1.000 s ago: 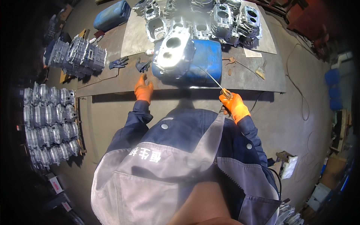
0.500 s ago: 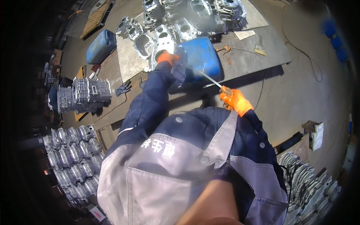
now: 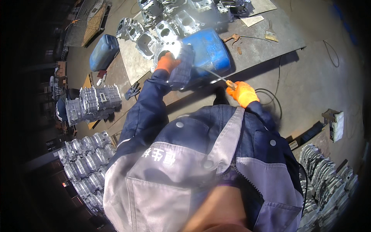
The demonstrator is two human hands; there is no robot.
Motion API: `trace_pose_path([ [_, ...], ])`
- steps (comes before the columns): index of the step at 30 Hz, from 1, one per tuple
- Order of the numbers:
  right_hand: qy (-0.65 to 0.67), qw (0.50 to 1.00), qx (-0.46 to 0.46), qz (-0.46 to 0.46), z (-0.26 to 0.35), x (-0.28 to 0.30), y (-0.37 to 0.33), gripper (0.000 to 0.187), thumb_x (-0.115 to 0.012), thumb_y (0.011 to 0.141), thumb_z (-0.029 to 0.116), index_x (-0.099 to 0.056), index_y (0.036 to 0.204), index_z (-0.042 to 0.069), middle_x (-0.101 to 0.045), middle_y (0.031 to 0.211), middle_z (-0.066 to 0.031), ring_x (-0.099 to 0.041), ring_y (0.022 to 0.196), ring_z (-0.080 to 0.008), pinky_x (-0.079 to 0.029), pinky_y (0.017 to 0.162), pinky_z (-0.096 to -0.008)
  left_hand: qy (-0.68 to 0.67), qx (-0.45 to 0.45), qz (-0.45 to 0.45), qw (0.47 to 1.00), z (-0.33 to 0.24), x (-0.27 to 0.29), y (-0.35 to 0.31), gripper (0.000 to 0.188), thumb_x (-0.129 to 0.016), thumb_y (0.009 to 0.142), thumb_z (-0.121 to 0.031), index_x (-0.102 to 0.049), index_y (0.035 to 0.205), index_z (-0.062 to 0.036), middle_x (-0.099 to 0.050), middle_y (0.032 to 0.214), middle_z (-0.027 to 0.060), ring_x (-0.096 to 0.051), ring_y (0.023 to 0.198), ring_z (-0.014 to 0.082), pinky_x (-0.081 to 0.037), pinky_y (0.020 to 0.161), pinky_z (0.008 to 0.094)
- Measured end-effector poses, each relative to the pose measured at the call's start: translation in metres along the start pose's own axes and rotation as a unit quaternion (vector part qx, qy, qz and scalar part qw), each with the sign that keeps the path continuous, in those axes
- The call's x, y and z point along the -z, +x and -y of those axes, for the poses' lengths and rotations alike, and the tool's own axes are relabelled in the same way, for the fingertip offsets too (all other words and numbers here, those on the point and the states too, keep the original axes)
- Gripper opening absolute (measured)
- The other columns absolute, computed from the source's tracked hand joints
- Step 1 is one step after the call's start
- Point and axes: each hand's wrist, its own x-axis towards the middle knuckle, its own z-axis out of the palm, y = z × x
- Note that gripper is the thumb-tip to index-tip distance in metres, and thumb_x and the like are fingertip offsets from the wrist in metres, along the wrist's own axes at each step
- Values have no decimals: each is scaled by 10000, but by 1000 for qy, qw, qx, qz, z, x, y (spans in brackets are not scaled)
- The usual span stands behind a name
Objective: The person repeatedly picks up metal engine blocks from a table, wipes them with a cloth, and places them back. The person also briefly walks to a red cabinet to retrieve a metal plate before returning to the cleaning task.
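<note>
My left hand (image 3: 167, 63), in an orange glove, is closed on the rim of a round opening in a silver metal casting (image 3: 175, 50). The casting stands tilted against a blue plastic canister (image 3: 210, 50) lying on the table. My right hand (image 3: 244, 94), also gloved in orange, grips the handle of a tool with a long thin metal shaft (image 3: 215, 74). The shaft points left toward the casting's lower side; its tip is hard to make out. A dark cable (image 3: 277, 101) loops beside my right hand; whether it joins the tool I cannot tell.
More castings (image 3: 187, 21) crowd the table's far side. A brush (image 3: 271, 34) and a rusty tool (image 3: 232, 38) lie right of the canister. Leftward are a dark glove (image 3: 132, 91), another blue canister (image 3: 104, 52) and a large ribbed housing (image 3: 100, 98). Stacked parts (image 3: 87, 166) flank me.
The view has shifted slightly. The casting's ribbed side shows more beside my left hand, which keeps its hold. The cable loop by my right hand has come into sight.
</note>
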Motion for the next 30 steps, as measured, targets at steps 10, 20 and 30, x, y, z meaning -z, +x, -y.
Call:
trace_pose_path([
  [10, 368, 905, -186, 102, -42, 15, -6, 252, -676, 876, 294, -663, 985, 67, -620, 665, -71, -573, 481, -170, -449, 415, -336, 187, -229, 28, 955, 40, 23, -29, 387, -776, 714, -329, -660, 1020, -122, -702, 1005, 180, -664, 963, 406, -523, 817, 479],
  [20, 427, 884, -187, 33, -28, 20, -16, 245, -627, 908, 319, -653, 1074, 140, -620, 776, -34, -569, 522, -150, -427, 396, -332, -3, -115, 26, 993, 57, -14, 32, 668, -643, 872, -561, -624, 1109, 63, -682, 1037, 281, -667, 1005, 400, -510, 844, 444],
  [30, 423, 887, -167, 78, -28, 29, -13, 238, -668, 883, 240, -652, 1080, 107, -634, 827, -44, -581, 528, -147, -437, 401, -295, -104, 26, 43, 993, 19, 4, 34, 583, -557, 933, -481, -536, 1308, -36, -651, 1147, 283, -634, 1067, 418, -464, 942, 424],
])
